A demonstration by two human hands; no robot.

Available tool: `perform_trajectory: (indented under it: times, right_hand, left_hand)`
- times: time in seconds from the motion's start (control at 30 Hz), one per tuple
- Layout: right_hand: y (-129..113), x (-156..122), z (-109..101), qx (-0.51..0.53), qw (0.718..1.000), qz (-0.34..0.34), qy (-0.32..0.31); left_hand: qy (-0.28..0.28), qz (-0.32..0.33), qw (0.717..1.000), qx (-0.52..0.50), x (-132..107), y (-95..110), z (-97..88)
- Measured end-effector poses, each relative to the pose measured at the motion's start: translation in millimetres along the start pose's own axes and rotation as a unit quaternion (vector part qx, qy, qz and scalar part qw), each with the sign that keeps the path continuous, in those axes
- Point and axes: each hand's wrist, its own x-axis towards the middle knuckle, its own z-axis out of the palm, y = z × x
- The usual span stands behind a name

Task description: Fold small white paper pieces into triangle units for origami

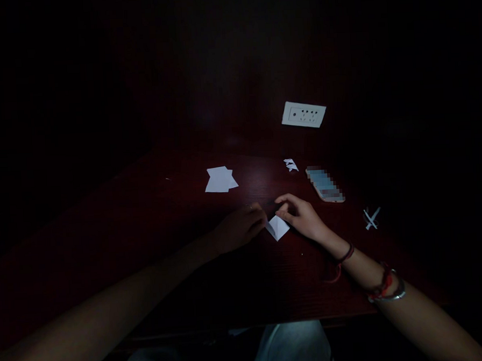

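A small white folded paper point(278, 228) lies on the dark red table between my hands, one corner pointing toward me. A crease runs down its middle, and its left flap stands slightly raised. My left hand point(243, 226) has its fingers pinched on that left side; the fingertips are partly in shadow. My right hand point(301, 215) rests at the paper's upper right, its thumb on the edge and the other fingers curved apart beyond it. The paper's far corner is hidden by the hands.
White paper sheets point(219, 180) lie overlapped at the back left. A small folded paper piece point(291, 165) and a phone point(325, 184) lie at the back right. Crossed white strips point(372, 218) sit farther right. A socket panel point(304, 114) is on the wall. The table point(166, 217) is dimly lit.
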Motion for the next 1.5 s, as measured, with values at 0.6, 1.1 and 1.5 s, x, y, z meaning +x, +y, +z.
perform_trajectory:
  times: [0.6,1.1,1.5]
  right_hand:
    - [-8.5,-1.7,-6.1,-0.114,0.987,-0.086,-0.075]
    - [-12.3,-4.0,-6.0,-0.028,0.991,-0.093,-0.089]
    - [-20.7,-9.8,-28.3,-0.013,0.934,-0.132,-0.332]
  left_hand:
    - [-0.117,0.038,0.983,0.135,-3.9,6.7,-16.3]
    - [-0.082,-0.078,0.994,-0.001,-5.7,-0.8,-14.1]
    - [-0.034,-0.128,0.989,0.061,-10.7,-11.2,-13.5]
